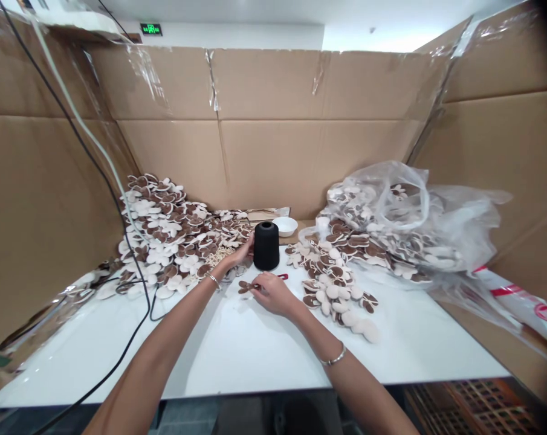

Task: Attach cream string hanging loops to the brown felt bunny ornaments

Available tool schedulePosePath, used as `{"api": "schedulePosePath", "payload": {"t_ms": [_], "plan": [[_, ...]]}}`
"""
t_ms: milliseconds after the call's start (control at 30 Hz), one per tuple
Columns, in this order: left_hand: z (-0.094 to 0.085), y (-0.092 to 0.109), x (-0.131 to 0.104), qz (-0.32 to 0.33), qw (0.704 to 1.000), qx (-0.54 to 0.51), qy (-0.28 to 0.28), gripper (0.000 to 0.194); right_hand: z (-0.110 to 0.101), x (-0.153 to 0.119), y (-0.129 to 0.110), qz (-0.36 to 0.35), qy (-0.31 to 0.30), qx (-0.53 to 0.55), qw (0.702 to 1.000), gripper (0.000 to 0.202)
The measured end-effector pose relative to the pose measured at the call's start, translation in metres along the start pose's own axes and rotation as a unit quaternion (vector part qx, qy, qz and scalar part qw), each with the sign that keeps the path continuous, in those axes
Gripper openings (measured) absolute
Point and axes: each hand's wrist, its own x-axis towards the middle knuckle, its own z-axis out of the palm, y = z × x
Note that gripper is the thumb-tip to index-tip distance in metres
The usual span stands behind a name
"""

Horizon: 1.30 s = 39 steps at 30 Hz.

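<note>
My left hand (242, 252) reaches to the left side of a cone of black thread (266, 246), which stands upright on the white table. Its visible fingers are stretched out along the cone; some fingertips are hidden, and I cannot tell if they touch it. Just in front of the cone, my right hand (272, 294) is closed on a small brown fabric piece (245, 287) with rounded lobes, which sticks out left of the fingertips. A small red object (283, 277) shows just past that hand; its kind is unclear.
Brown-and-white fabric pieces (164, 235) are heaped at the left, beside beige loops (219, 256). More pieces (334, 290) lie at the right, near a clear plastic bag (459, 223). A white bowl (285, 226) stands behind the cone. Cardboard walls (273, 151) enclose the table; a black cable (137, 326) crosses its left.
</note>
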Motion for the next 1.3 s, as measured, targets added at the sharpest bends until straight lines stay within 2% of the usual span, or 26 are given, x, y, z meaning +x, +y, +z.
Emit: {"api": "schedulePosePath", "payload": {"t_ms": [133,300,433,533,633,700,800,933,1133,1300], "plan": [[-0.004,-0.010,-0.017,-0.010,0.999,0.033,0.006,0.078,-0.003,-0.001,0.001,0.013,0.005,0.023,1.000,0.007],[-0.029,-0.008,-0.040,0.025,0.983,0.177,0.045,0.058,-0.006,-0.001,0.000,0.033,0.009,0.024,0.999,0.006],[-0.042,-0.006,-0.060,0.059,0.978,0.191,0.066,0.046,-0.007,-0.002,-0.001,0.040,0.026,0.010,0.999,0.006],[-0.045,0.001,-0.080,0.092,0.974,0.194,0.068,0.043,-0.008,-0.002,-0.001,0.044,0.056,0.003,0.997,0.006],[-0.040,0.010,-0.099,0.166,0.968,0.174,0.072,0.039,-0.007,0.002,0.001,0.046,0.072,0.005,0.996,0.007],[-0.034,0.013,-0.108,0.180,0.973,0.131,0.059,0.036,-0.004,0.009,0.003,0.038,0.074,0.002,0.997,0.008],[-0.023,0.006,-0.115,0.150,0.987,0.048,0.035,0.035,0.004,0.023,0.008,0.012,0.059,-0.008,0.998,0.010],[-0.010,-0.012,-0.121,0.109,0.991,-0.003,0.075,0.036,0.018,0.040,0.015,-0.007,0.031,-0.022,0.999,0.009],[-0.001,-0.032,-0.138,0.086,0.990,-0.023,0.111,0.033,0.027,0.043,0.020,0.013,0.056,-0.032,0.998,0.009],[0.004,-0.039,-0.142,0.089,0.990,-0.029,0.104,0.031,0.029,0.043,0.021,0.019,0.075,-0.024,0.997,0.009]]}}
